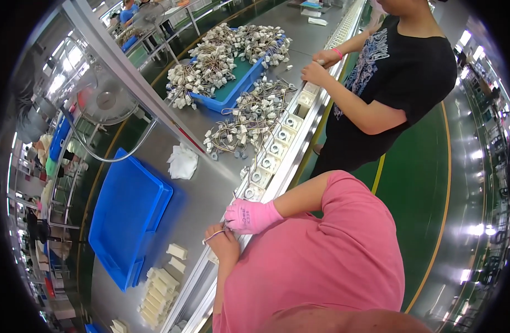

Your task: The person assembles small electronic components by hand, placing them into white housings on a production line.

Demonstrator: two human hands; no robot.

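My left hand (225,245), bare, is closed on a thin light wire (214,233) with a small pale end on its left side. Just above it my right hand (248,216), in a pink glove, bends its fingers over the same spot. What those fingers grip is hidden. Both hands are over the near edge of a pale conveyor line. A row of square cream housings (267,162), each with a round part inside, leads away from my gloved hand. Beside the row lies a tangled heap of wired connectors (249,123).
A blue tray (209,103) heaped with white connectors stands farther back. Another blue tray (127,216) lies at left, near a white cloth (183,161) and stacked cream blocks (158,297). A metal post (134,77) and a fan (105,100) stand left. A co-worker (388,83) works along the line.
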